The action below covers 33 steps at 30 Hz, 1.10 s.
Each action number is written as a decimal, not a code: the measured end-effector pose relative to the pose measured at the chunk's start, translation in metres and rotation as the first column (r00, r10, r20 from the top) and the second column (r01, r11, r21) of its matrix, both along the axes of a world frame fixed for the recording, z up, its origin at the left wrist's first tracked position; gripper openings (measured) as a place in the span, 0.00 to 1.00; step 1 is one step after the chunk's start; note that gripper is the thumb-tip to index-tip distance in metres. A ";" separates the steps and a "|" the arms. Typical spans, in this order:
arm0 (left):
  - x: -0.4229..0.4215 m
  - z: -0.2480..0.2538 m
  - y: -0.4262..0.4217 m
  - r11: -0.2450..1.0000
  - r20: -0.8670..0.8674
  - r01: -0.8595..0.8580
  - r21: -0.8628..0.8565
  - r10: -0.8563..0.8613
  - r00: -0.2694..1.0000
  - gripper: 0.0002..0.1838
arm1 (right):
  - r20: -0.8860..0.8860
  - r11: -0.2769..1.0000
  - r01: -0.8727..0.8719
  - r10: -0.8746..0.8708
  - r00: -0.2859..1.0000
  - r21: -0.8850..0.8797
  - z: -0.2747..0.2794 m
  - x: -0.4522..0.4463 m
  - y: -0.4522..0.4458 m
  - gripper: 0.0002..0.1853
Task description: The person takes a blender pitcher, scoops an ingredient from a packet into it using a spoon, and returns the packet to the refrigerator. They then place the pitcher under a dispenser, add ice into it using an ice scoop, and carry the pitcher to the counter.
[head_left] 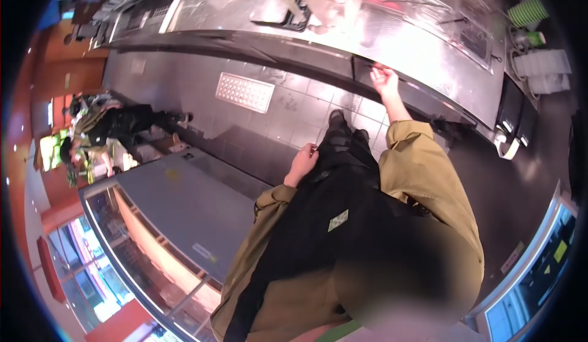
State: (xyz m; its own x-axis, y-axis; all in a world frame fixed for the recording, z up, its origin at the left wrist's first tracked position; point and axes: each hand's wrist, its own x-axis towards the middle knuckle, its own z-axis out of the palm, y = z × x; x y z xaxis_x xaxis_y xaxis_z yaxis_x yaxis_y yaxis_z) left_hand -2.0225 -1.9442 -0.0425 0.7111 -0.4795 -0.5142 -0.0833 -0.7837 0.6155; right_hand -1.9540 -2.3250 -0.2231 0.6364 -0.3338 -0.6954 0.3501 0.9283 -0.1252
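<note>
My right hand (384,79) reaches forward to the front edge of the steel counter (404,51). Its fingers are apart and slightly bent, with the tips at the edge; whether they touch it I cannot tell. Nothing shows in that hand. My left hand (303,163) hangs low beside my dark trousers, its fingers curled in, so what it may hold is hidden. On the counter, left of my right hand, lies a black tray-like item (283,18). Clear plastic containers (456,32) are set into the counter at the right.
A white perforated mat (245,92) lies on the tiled floor. A long grey counter panel (196,210) with a glass case borders the left side. Another person (122,124) in dark clothes stands farther off at left. Green cups (528,13) are at the upper right.
</note>
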 end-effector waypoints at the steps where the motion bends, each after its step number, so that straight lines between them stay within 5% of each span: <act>1: -0.001 0.002 0.009 0.999 0.045 -0.053 0.009 0.052 0.998 0.14 | 0.100 0.999 -0.022 0.026 0.995 -0.035 0.007 -0.002 -0.001 0.12; 5: -0.014 -0.002 0.046 0.992 0.047 -0.096 0.077 0.093 0.995 0.13 | 0.067 0.996 0.082 -0.079 0.995 -0.044 0.030 -0.019 0.026 0.11; 10: -0.031 -0.041 0.096 0.995 -0.081 0.097 0.025 -0.094 0.992 0.11 | -0.010 0.988 -0.145 0.145 0.989 -0.056 0.060 -0.124 0.115 0.10; 12: -0.020 -0.026 0.101 0.986 -0.164 0.162 0.038 -0.154 0.974 0.12 | -0.120 0.962 -0.250 0.238 0.964 -0.105 0.072 -0.177 0.140 0.11; 14: -0.016 -0.060 0.114 0.976 0.017 0.211 0.056 -0.213 0.977 0.14 | -0.293 0.921 -0.355 0.298 0.908 -0.163 0.078 -0.228 0.156 0.12; 17: 0.002 -0.037 0.102 0.971 -0.065 0.172 0.169 -0.163 0.985 0.14 | -0.562 0.832 -0.504 0.309 0.767 -0.231 0.076 -0.295 0.163 0.14; 19: 0.015 -0.041 0.096 0.976 -0.127 0.157 0.150 -0.138 0.982 0.15 | -0.716 0.753 -0.595 0.249 0.652 -0.280 0.074 -0.342 0.167 0.15; 23: 0.012 -0.081 0.088 0.996 0.018 -0.004 0.089 0.002 1.000 0.13 | -0.924 0.551 -0.780 0.042 0.381 -0.296 0.072 -0.410 0.166 0.17; 27: 0.005 -0.059 0.072 0.971 -0.087 0.238 -0.029 -0.239 0.967 0.16 | -0.955 0.381 -0.895 -0.265 0.134 -0.231 0.083 -0.501 0.153 0.19; 29: -0.009 -0.104 0.068 0.948 -0.213 0.284 0.143 -0.251 0.944 0.18 | -0.911 0.335 -0.917 -0.408 0.065 -0.215 0.085 -0.534 0.134 0.20; 30: -0.013 -0.085 0.055 0.938 -0.246 0.280 0.202 -0.228 0.942 0.18 | -0.883 0.337 -0.921 -0.470 0.015 -0.195 0.090 -0.549 0.123 0.21; 31: -0.020 -0.111 0.052 0.909 -0.224 0.298 0.292 -0.238 0.945 0.18 | -0.885 0.450 -0.886 -0.451 -0.113 -0.116 0.103 -0.544 0.111 0.22; 32: -0.017 -0.095 0.031 0.857 -0.261 0.361 0.367 -0.278 0.924 0.18 | -0.818 0.331 -0.941 -0.520 -0.245 0.072 0.160 -0.509 0.107 0.21; 33: -0.023 -0.110 0.018 0.854 -0.193 0.322 0.408 -0.264 0.945 0.17 | -0.684 0.339 -0.934 -0.657 -0.318 0.108 0.159 -0.510 0.094 0.19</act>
